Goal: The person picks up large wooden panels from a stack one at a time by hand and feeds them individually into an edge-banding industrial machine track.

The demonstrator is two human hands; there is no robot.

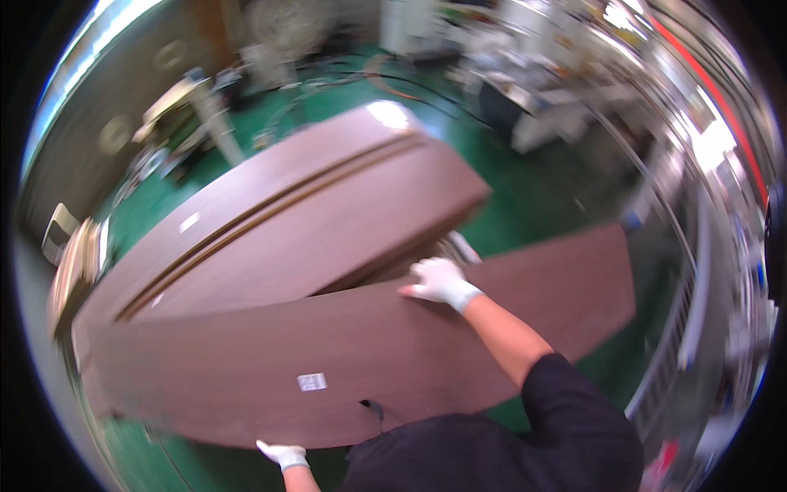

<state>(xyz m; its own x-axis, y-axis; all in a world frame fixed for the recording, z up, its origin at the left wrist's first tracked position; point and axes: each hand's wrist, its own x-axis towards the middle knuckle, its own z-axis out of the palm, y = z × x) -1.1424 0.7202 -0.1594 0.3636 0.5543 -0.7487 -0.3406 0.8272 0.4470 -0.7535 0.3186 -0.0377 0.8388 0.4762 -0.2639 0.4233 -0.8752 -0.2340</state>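
A long brown wood-look panel (pixel 270 353) with a small white label (pixel 311 382) spans the view in front of my body. My right hand (pixel 441 280), in a white glove with bare fingertips showing, grips the panel's far edge right of the middle. At the near edge, toward the left, my left hand (pixel 283 455) supports the panel; its thumb shows, while the other fingers are mostly hidden. Behind lie stacks of matching brown panels (pixel 361 205), in two rows with a narrow gap between them. The held panel overlaps their near side.
Machinery (pixel 525 98) stands at the back right on the green floor (pixel 533 189). A metal rail frame (pixel 689 287) runs along the right. Cables (pixel 410 94) lie on the floor at the back, near a fan (pixel 291 29). Boards (pixel 78 262) lean at the far left.
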